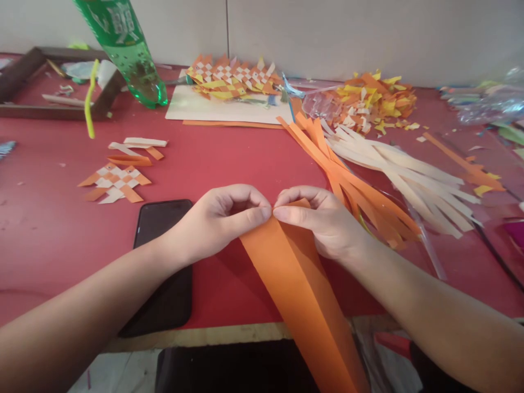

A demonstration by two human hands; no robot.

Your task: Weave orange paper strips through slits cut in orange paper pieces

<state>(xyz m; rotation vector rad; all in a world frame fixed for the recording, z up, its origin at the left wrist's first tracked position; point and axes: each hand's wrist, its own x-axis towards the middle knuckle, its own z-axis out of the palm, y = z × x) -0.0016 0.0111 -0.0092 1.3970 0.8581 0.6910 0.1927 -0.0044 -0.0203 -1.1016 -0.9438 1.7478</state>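
A long sheet of orange paper, creased along its length, hangs from my two hands over the table's front edge. My left hand pinches its top edge between thumb and fingers. Right beside it, my right hand grips the same edge, the two thumb tips almost touching. A black phone lies partly under my left forearm. Beyond my right hand, orange paper strips are fanned out next to cream paper strips. To the left sits a small woven orange and white paper fish with a few folded strips behind it.
A green plastic bottle stands at the back left beside a dark frame. Several woven paper fish rest on a white board. Paper scraps are heaped at the back right, near clear plastic wrap.
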